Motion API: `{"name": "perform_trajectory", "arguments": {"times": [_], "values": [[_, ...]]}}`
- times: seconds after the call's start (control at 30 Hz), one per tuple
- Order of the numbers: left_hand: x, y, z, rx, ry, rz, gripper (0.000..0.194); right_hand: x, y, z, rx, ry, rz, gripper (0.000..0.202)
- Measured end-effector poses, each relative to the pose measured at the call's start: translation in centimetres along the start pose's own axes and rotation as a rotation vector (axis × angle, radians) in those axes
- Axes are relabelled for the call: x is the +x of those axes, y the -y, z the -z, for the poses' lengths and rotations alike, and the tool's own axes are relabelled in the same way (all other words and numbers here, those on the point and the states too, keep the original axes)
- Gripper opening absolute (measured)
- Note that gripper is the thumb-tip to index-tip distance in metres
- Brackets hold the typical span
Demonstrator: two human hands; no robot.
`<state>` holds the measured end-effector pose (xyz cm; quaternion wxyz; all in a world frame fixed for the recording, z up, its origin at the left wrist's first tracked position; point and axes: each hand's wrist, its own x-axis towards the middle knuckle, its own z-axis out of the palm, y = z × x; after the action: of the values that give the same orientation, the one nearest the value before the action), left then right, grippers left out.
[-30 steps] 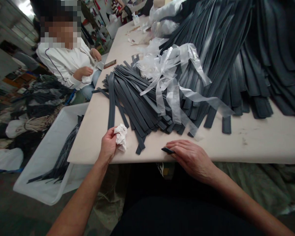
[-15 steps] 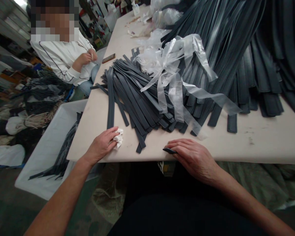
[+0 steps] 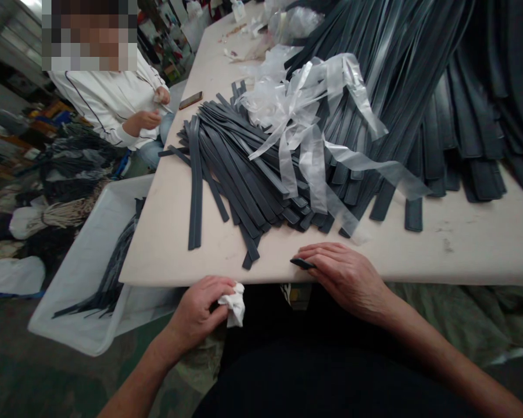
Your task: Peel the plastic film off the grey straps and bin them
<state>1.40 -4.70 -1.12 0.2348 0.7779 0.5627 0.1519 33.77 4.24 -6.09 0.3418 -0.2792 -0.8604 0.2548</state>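
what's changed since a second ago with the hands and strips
The left hand, gripping the crumpled white wad, has drawn back from a dark strip toward the person's body, uncovering the strip's end. The right hand stayed at the table's near edge, holding a dark piece; the strip pile looks unchanged.

most of a dark piece (image 3: pixel 303 263) was hidden beneath the right hand (image 3: pixel 344 276), while the left hand (image 3: pixel 203 306) covered part of a crumpled white wad (image 3: pixel 234 306), tissue or cloth too indistinct to tell. clear plastic strips (image 3: pixel 312 168) obscured some of the dark straps (image 3: pixel 418 64), whose heap ran out of view at top and right. pixel blocks masked a co-worker's head (image 3: pixel 90 35); floor clutter (image 3: pixel 65 165) at left was blurred.
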Motion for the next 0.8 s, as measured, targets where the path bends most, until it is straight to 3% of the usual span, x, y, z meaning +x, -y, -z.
{"name": "perform_trajectory", "arguments": {"times": [0.13,0.23,0.3,0.43,0.63,0.73,0.8], "values": [[4.3,3.8,1.8,0.271,-0.405,0.146,0.012,0.0,0.0,0.0,-0.014,-0.007,0.000,0.017],[8.1,6.6,2.3,0.458,-0.385,0.117,0.015,-0.1,0.1,-0.1,-0.028,-0.010,-0.010,0.016],[9.2,7.2,2.0,0.476,-0.318,0.083,0.017,-0.1,0.1,-0.1,-0.031,-0.008,-0.009,0.017],[7.5,5.5,0.4,0.417,-0.260,0.029,0.019,0.0,0.2,0.0,-0.030,-0.016,-0.002,0.018],[2.4,0.4,-2.2,0.177,-0.186,0.044,0.024,0.1,0.1,0.0,-0.015,-0.009,-0.009,0.017],[0.4,-1.3,-2.3,0.006,-0.096,0.011,0.026,0.1,0.1,0.1,-0.019,0.002,-0.009,0.018],[0.1,-1.3,-1.5,-0.047,-0.143,0.036,0.025,0.1,0.1,0.1,-0.023,0.010,-0.016,0.018]]}}
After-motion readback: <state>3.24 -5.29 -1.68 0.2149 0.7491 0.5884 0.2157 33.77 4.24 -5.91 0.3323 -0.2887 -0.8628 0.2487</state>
